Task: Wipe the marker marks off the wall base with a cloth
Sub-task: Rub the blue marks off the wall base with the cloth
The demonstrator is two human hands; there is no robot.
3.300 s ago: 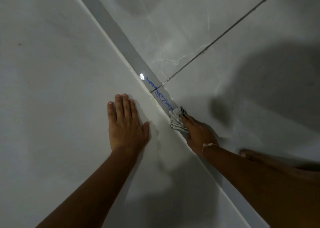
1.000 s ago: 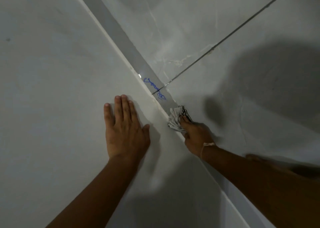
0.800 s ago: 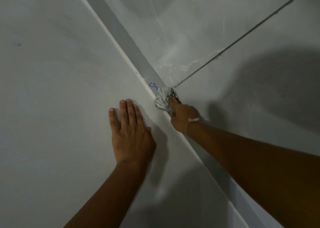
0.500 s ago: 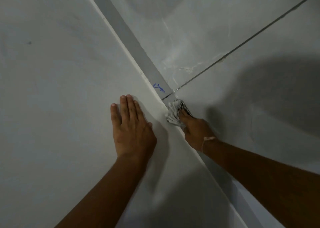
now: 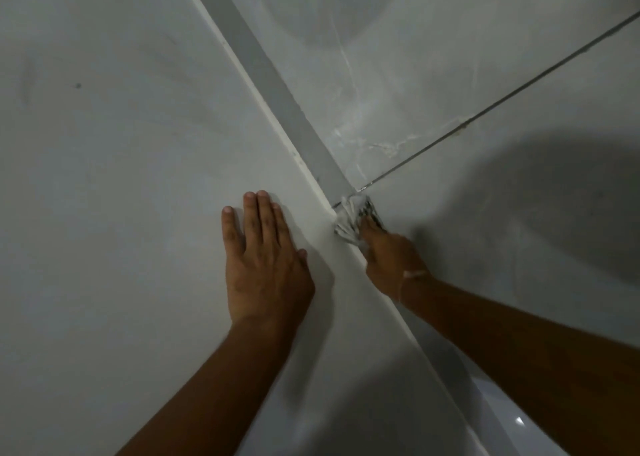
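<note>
Head view: right hand [image 5: 389, 258] pressing a crumpled white-and-grey patterned cloth [image 5: 353, 218] against the grey wall base strip [image 5: 277, 85].

Left hand [image 5: 265, 258] is lying flat on the pale white wall [image 5: 104, 178], fingers straight and close together, thumb out toward the base strip, holding nothing. Right hand is gripping the bunched cloth under its fingertips, pushing it onto the strip just where the dark grout line [image 5: 502, 99] of the glossy grey floor tiles [image 5: 433, 57] is meeting the base. A thin pale wrist band [image 5: 410, 275] is sitting on the right wrist. No marker marks are showing on the visible strip; the patch under the cloth is hidden.
</note>
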